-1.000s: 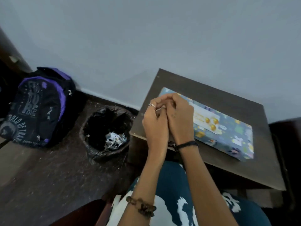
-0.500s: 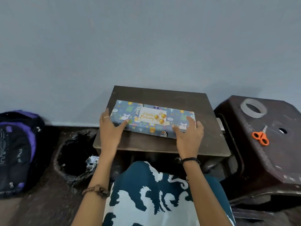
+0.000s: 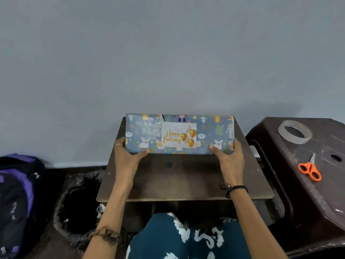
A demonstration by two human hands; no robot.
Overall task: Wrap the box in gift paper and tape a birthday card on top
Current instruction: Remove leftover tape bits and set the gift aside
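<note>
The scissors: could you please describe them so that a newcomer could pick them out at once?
Look at the dark brown plastic stool right of the small wooden table. The scissors lie flat on its top, nearer you than the tape roll. Their bright orange handles set them apart.

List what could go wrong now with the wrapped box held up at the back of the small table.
1. The wrapped box is tilted up, held only at its ends by the left hand and right hand; a loose grip could let it tip.
2. It is at the far edge of the table, so it might slide off behind.
3. The birthday card could peel if its tape is weak.
</note>
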